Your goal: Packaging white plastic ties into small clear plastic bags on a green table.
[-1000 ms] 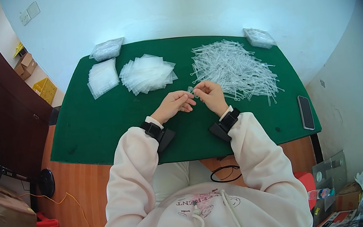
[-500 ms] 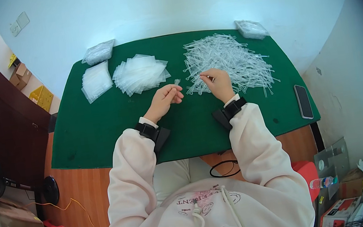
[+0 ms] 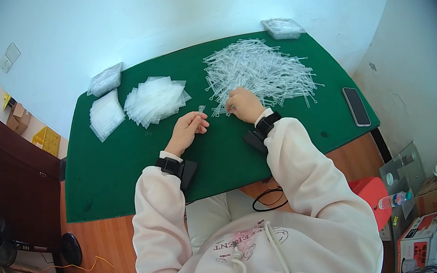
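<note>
My left hand (image 3: pixel 186 131) is closed over the green table, its fingers curled around several thin clear plastic sticks (image 3: pixel 201 108) whose ends poke out above the fingertips. At the near left edge of a large heap of clear plastic sticks with looped ends (image 3: pixel 259 68), my right hand (image 3: pixel 245 104) has its fingers pinched downward. The fingertips touch sticks there, but what lies between them is too small to make out. Left of the heap, a fanned pile of clear plastic bags (image 3: pixel 156 99) lies beyond my left hand. A second, neater stack of bags (image 3: pixel 106 116) sits further left.
Packed clear bundles stand at the table's far left (image 3: pixel 105 80) and far right (image 3: pixel 283 28), against the wall. A phone (image 3: pixel 356 107) lies near the right edge of the green tabletop (image 3: pixel 217 162). A red stool (image 3: pixel 370 201) and boxes stand low on the right.
My right hand has lowered from above the heap's near edge, its fingers now down among the sticks. The left hand stays closed on its sticks. The whole view has shifted slightly.
</note>
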`<control>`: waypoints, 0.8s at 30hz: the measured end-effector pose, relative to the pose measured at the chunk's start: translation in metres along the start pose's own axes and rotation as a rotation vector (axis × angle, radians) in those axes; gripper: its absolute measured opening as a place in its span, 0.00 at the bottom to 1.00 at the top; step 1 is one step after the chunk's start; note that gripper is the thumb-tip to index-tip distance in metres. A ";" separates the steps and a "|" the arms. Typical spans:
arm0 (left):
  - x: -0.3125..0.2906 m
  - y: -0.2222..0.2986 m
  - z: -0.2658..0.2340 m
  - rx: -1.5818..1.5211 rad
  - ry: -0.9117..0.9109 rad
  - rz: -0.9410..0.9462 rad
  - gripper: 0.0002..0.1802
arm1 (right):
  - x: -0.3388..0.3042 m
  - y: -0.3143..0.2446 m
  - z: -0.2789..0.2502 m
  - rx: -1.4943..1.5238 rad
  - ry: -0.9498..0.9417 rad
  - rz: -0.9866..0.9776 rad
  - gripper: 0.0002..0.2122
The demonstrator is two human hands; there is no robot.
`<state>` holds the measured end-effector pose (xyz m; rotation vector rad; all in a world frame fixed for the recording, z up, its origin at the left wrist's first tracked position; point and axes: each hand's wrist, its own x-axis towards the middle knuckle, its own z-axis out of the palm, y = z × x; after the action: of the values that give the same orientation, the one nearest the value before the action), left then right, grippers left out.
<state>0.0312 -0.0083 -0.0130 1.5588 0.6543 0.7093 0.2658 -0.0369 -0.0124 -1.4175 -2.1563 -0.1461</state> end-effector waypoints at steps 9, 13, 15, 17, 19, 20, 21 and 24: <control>0.000 0.000 -0.003 -0.055 0.038 0.014 0.12 | 0.008 -0.009 0.001 0.108 0.148 -0.067 0.03; 0.001 -0.001 0.001 -0.093 0.022 0.009 0.12 | 0.008 -0.028 -0.002 0.403 0.182 -0.009 0.03; 0.000 0.001 0.001 -0.108 0.007 0.004 0.13 | 0.006 -0.039 -0.004 0.744 0.090 0.184 0.03; -0.003 0.002 -0.001 -0.117 0.005 -0.006 0.13 | 0.009 -0.044 0.003 0.852 0.086 0.183 0.03; -0.003 0.005 0.002 -0.123 -0.004 -0.011 0.13 | 0.009 -0.047 0.005 1.060 0.086 0.193 0.03; -0.003 0.006 0.003 -0.133 -0.008 -0.019 0.13 | 0.009 -0.046 0.005 1.059 0.088 0.195 0.03; -0.003 0.007 0.004 -0.143 -0.012 -0.027 0.13 | 0.008 -0.046 0.005 1.139 0.068 0.234 0.03; -0.003 0.008 0.004 -0.159 -0.026 -0.044 0.13 | 0.008 -0.046 0.005 1.302 0.026 0.309 0.03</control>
<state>0.0324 -0.0135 -0.0058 1.4017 0.5962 0.6904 0.2216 -0.0487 -0.0032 -0.8566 -1.3792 1.1226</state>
